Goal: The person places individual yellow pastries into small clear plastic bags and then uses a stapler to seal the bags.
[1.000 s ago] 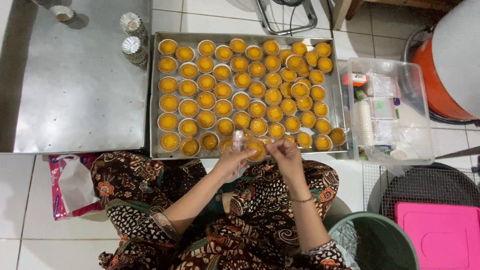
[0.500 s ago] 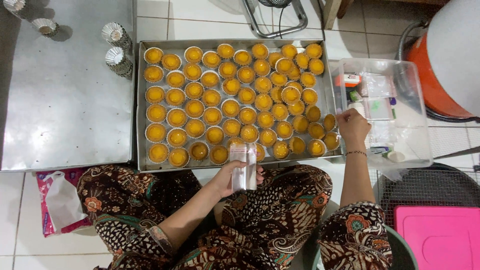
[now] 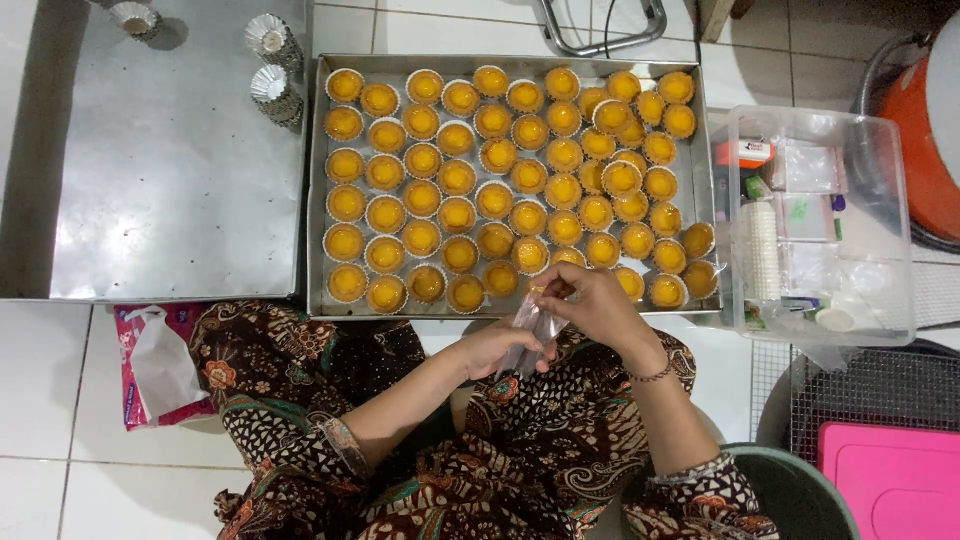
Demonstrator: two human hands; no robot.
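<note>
A metal baking tray (image 3: pixel 700 180) on the tiled floor is filled with several small yellow tarts (image 3: pixel 459 177) in fluted cups. At its near edge my left hand (image 3: pixel 492 347) holds a small clear plastic bag (image 3: pixel 532 330). My right hand (image 3: pixel 597 306) is on the top of the same bag, fingers pinching at its mouth. Both hands hover just above my lap, in front of the tray's front row.
An empty metal tray (image 3: pixel 170 200) lies at left with stacked empty tart moulds (image 3: pixel 272 62) at its far edge. A clear plastic box (image 3: pixel 880 230) of packaging supplies stands at right. A pink lid (image 3: pixel 890 490), green bucket (image 3: pixel 790 490) and a tissue pack (image 3: pixel 155 365) lie nearby.
My right hand came back from the clear plastic box at right to the bag in my left hand. The view has shifted slightly.
</note>
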